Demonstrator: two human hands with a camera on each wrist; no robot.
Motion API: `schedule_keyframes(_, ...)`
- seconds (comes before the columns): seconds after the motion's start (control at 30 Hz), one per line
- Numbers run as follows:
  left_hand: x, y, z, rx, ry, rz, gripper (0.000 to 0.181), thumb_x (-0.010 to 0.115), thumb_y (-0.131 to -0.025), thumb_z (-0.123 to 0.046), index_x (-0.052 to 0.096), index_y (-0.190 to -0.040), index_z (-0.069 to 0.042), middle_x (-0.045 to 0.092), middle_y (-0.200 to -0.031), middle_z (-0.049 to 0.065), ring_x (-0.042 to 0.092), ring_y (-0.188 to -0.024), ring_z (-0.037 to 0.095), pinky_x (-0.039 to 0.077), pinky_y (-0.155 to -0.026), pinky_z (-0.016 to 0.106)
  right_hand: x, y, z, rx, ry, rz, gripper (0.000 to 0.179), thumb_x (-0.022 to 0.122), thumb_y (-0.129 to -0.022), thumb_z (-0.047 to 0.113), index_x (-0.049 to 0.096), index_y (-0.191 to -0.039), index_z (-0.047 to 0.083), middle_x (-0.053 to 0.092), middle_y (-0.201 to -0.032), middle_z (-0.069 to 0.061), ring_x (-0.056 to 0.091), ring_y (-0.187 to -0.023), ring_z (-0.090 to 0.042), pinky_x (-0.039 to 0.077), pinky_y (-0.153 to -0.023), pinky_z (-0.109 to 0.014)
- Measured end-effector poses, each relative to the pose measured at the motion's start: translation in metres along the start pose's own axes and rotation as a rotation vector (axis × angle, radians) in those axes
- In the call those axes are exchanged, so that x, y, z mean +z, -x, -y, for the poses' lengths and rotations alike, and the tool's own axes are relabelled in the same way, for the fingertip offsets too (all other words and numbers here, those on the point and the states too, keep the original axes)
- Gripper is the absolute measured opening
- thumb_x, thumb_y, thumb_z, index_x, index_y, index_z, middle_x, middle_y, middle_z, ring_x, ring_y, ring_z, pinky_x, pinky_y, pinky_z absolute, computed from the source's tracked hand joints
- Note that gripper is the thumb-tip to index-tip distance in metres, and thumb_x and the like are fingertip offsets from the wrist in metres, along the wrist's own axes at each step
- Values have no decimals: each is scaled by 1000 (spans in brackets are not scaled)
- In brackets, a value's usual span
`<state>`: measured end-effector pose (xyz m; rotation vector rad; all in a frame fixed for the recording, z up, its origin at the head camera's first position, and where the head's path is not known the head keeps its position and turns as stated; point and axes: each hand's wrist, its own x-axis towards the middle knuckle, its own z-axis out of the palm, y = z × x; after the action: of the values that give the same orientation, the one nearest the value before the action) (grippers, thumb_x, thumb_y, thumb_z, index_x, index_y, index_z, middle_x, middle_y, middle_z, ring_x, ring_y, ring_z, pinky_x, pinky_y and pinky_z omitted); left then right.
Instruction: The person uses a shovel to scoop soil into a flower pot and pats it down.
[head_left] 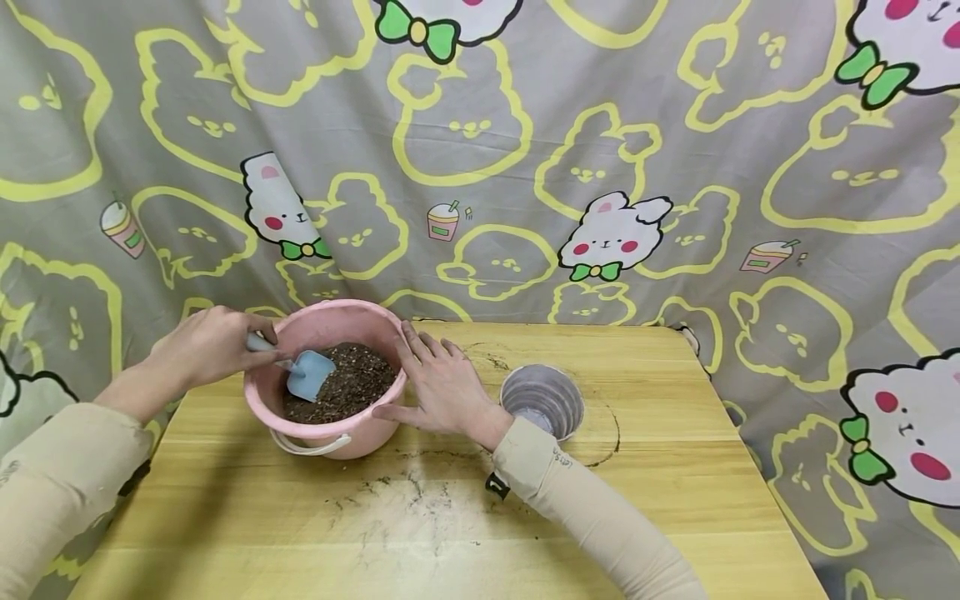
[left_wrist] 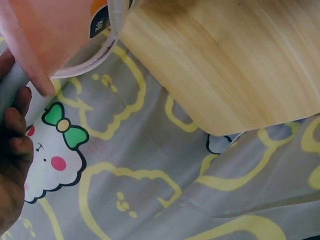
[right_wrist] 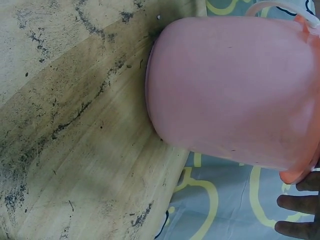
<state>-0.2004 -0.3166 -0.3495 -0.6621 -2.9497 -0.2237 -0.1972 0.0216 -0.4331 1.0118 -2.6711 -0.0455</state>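
Note:
A pink bucket (head_left: 367, 442) with dark, crumbly soil (head_left: 358, 383) inside stands at the left of the wooden table. My left hand (head_left: 213, 346) grips the handle of a small blue trowel (head_left: 312, 373) over the bucket's left rim. The trowel's blade lies at the soil. On the bucket's right side rests my right hand (head_left: 446, 383), its fingers extended and the thumb spread toward the near rim. In the right wrist view, straight fingers (right_wrist: 299, 204) show at the rim of the bucket (right_wrist: 235, 90). The left wrist view catches only part of the left hand (left_wrist: 14, 145).
A grey ribbed pot (head_left: 543, 396) stands just right of my right forearm. Soil crumbs (head_left: 427, 512) are scattered over the table (head_left: 637, 533). The bucket's white carrying handle (head_left: 311, 447) hangs down in front. A patterned curtain (head_left: 480, 167) borders the table behind and at the sides.

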Motion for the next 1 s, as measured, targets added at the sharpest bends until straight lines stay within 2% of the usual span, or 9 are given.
schedule_keyframes(0.17,0,-2,0,-24,42,12,14,87,-85,-26,82,-88,-13,77,-74,-4,59,-57,7,50,-53,32,0,0,0,1,-15,10,114,44,-87,93,29,-167,13,24,-176,-12,52,-150,-30,49,-115,-49)
schedule_keyframes(0.37,0,-6,-3,11,32,-35,14,89,-85,-26,80,-86,-14,77,-75,-2,63,-59,11,53,-53,36,0,0,-1,-1,6,3,118,42,-87,93,25,-168,9,25,-176,-12,51,-150,-28,50,-114,-46)
schedule_keyframes(0.47,2,-10,-6,22,27,-37,16,89,-85,-27,80,-86,-14,78,-78,1,67,-62,16,54,-54,41,-1,-1,-1,0,18,8,121,41,-87,94,22,-168,6,25,-176,-12,50,-152,-27,51,-114,-45)
schedule_keyframes(0.7,15,-20,-15,-23,61,64,23,90,-84,-30,82,-83,-9,80,-84,9,76,-73,29,60,-63,47,-2,-1,-3,5,22,30,122,39,-88,94,19,-169,6,23,-177,-12,48,-153,-27,50,-115,-45)
schedule_keyframes(0.8,23,-22,-22,-41,72,78,29,90,-83,-34,77,-72,-11,75,-76,7,71,-69,24,57,-60,44,-2,-1,-3,0,24,32,122,38,-88,94,18,-169,6,23,-177,-12,49,-153,-27,50,-115,-45)
schedule_keyframes(0.9,31,-24,-30,-42,107,76,38,90,-84,-36,68,-61,-14,64,-62,0,59,-59,16,48,-56,36,-1,-1,-2,-7,24,30,122,38,-88,95,19,-169,5,23,-177,-12,49,-153,-27,50,-115,-45)
schedule_keyframes(1.0,37,-25,-36,-38,159,80,38,89,-85,-34,67,-59,-17,57,-51,-9,52,-51,8,44,-57,30,0,-1,-1,-11,24,24,122,38,-88,94,20,-168,6,24,-176,-12,49,-152,-26,50,-115,-45)
